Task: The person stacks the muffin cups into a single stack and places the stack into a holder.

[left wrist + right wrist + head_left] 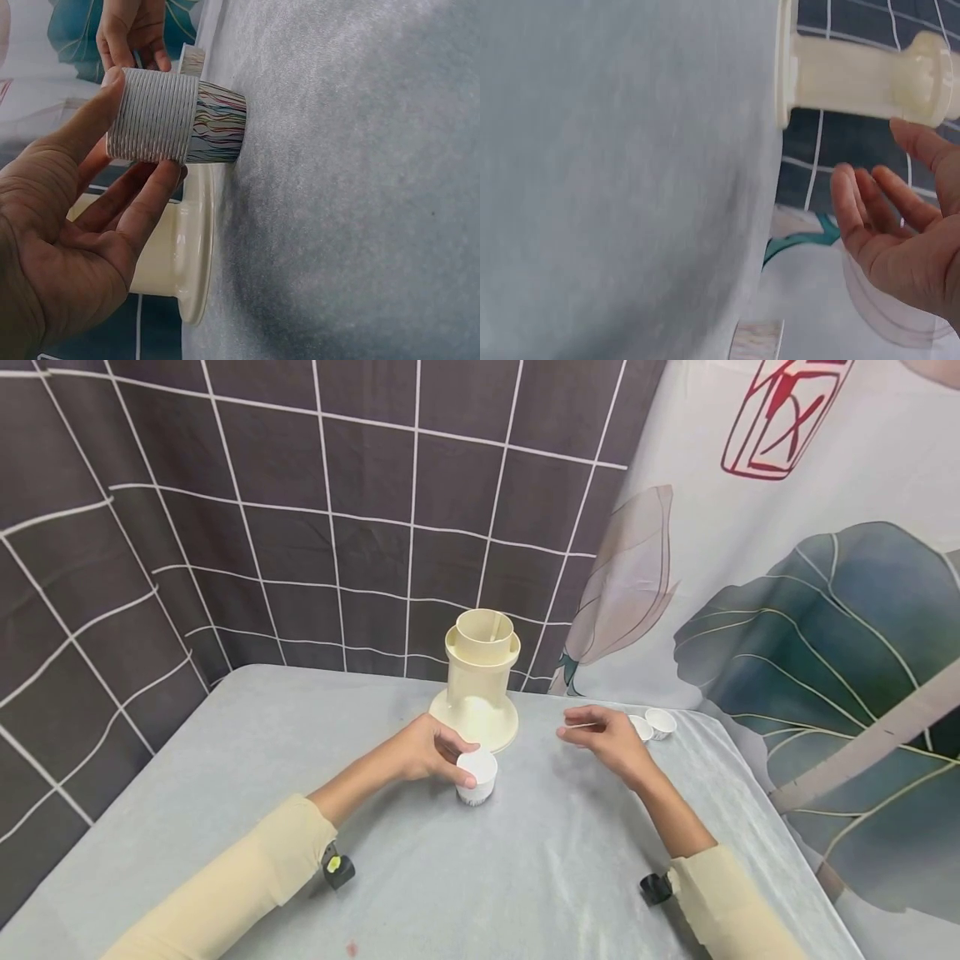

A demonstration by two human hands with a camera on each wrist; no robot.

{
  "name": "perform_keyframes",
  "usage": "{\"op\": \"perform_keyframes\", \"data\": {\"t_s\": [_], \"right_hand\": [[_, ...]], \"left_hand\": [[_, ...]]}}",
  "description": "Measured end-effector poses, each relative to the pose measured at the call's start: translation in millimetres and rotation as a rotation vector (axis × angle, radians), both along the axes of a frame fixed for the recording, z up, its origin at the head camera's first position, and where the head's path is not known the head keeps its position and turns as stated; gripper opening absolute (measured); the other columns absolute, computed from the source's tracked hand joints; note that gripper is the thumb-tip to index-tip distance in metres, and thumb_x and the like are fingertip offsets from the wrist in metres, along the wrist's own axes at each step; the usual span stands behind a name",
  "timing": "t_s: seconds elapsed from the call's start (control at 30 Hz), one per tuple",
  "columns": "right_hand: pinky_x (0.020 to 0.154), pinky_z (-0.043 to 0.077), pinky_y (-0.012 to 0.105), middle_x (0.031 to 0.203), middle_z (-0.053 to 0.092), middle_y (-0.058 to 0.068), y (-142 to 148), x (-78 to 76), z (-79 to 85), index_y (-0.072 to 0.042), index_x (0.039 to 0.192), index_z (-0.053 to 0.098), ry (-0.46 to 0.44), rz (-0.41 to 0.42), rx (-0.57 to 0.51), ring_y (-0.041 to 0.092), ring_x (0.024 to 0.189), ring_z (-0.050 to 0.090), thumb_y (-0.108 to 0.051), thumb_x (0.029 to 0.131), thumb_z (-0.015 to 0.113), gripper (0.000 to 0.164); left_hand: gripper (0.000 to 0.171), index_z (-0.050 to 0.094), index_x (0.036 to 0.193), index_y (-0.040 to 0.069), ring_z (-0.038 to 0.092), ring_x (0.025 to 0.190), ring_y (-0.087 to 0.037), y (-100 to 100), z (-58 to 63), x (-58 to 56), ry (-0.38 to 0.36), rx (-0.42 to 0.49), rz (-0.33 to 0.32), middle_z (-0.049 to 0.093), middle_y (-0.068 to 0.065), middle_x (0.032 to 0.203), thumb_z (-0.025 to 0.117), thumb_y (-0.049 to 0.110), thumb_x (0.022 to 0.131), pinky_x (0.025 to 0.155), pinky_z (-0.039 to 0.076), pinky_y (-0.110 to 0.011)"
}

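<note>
The left hand (79,236) holds stacked cups (161,116) (count unclear).

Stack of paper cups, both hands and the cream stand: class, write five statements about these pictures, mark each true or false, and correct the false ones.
1. The left hand grips a stack of paper cups. True.
2. The stack is held upside down. False: its narrow end points down.
3. Wavy coloured lines show on the stack's lowest cup. True.
4. The right hand also grips something. False: it holds nothing.
5. The cream stand lies on its side. False: it stands upright, with its wide base down.
</note>
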State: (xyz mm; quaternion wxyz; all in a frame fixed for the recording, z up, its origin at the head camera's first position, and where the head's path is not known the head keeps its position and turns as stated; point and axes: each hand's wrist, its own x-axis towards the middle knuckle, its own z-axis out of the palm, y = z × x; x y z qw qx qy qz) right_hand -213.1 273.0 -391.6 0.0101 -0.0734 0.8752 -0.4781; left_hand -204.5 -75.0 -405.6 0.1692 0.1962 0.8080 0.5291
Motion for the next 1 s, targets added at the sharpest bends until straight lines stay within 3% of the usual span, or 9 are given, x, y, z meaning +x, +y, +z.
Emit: {"op": "perform_keyframes", "data": {"t_s": [0.13,0.27,0.57,0.77,0.9,1.0], "right_hand": [[0.088,0.058,0.015,0.146,0.075,0.024,9.2,-1.9,-0.7,0.0,0.147,0.07,0.001,-0.103,0.057,0.017,0.115,0.078,-0.033,0.103,0.083,0.057],[0.09,0.055,0.016,0.153,0.071,0.024,18.0,-3.0,-3.9,-0.002,0.152,0.067,-0.021,-0.147,0.083,0.034,0.13,0.075,-0.036,0.103,0.082,0.061],[0.087,0.055,0.019,0.151,0.07,0.027,32.8,-9.3,-7.1,-0.001,0.151,0.067,0.011,-0.22,0.158,0.04,0.132,0.074,-0.037,0.102,0.082,0.062],[0.095,0.057,0.038,0.138,0.076,0.029,44.3,-15.1,-8.4,0.003,0.143,0.071,0.092,-0.266,0.299,0.044,0.127,0.075,-0.033,0.101,0.082,0.056],[0.105,0.058,0.056,0.136,0.075,0.032,52.1,-16.3,-8.6,0.006,0.142,0.07,0.102,-0.283,0.351,0.049,0.127,0.072,-0.031,0.101,0.082,0.056],[0.109,0.055,0.063,0.137,0.073,0.035,57.4,-16.0,-8.6,0.008,0.142,0.069,0.098,-0.296,0.378,0.052,0.129,0.069,-0.03,0.101,0.081,0.057]], "left_hand": [[0.048,0.084,0.123,-0.002,0.085,0.096,-0.019,-0.5,-0.6,-0.5,0.005,0.004,-0.001,0.088,-0.017,0.109,0.102,0.003,0.079,0.091,0.07,-0.032],[0.047,0.083,0.124,-0.005,0.085,0.1,-0.023,-0.7,-0.2,0.6,0.013,0.023,-0.015,0.087,-0.021,0.111,0.1,0.0,0.081,0.093,0.07,-0.034],[0.047,0.082,0.124,-0.006,0.085,0.102,-0.026,-0.4,0.6,2.5,0.011,0.036,-0.019,0.086,-0.022,0.112,0.1,-0.001,0.081,0.094,0.07,-0.034],[0.047,0.083,0.124,-0.005,0.085,0.1,-0.023,-0.8,0.1,2.8,0.004,0.036,-0.014,0.087,-0.021,0.112,0.1,0.0,0.081,0.093,0.07,-0.034],[0.047,0.083,0.124,-0.005,0.085,0.1,-0.023,-1.2,0.3,3.0,0.001,0.037,-0.01,0.087,-0.02,0.111,0.1,0.0,0.081,0.093,0.07,-0.034],[0.047,0.083,0.124,-0.005,0.085,0.099,-0.022,-1.3,0.1,2.9,0.004,0.038,-0.011,0.087,-0.02,0.111,0.1,0.0,0.081,0.093,0.07,-0.034]]}}
